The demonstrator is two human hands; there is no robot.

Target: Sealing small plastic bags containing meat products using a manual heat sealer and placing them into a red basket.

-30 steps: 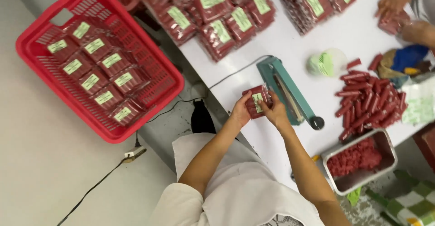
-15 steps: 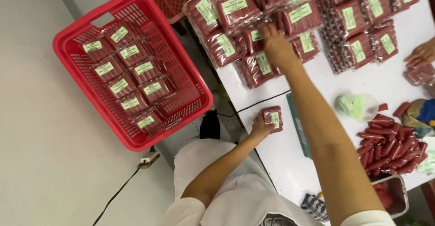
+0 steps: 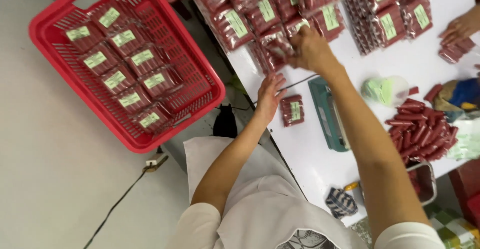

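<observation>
- Small clear plastic pack of dark red sausage sticks with a pale green label [image 3: 292,110]: flat on the white tabletop [image 3: 320,164], just beside the left hand, between it and the teal heat sealer [image 3: 327,113].
- Likely light, a little floppy, film slick; best taken by the two long edges, thumb against fingers, not by the sealed end.
- Left hand [image 3: 270,96]: palm down at the tabletop edge, fingers spread and holding nothing, tips near the pack but not clearly touching.
- Right hand [image 3: 311,50]: stretched into the heap of like labelled red packs [image 3: 270,19], fingers curled and pinching one pack [image 3: 277,46] at its edge.
- Further out: red plastic lattice basket [image 3: 125,74] with packs in rows, off the tabletop; loose red sausage sticks [image 3: 420,131] beyond the sealer; another person's hand [image 3: 457,28] at the far corner.
</observation>
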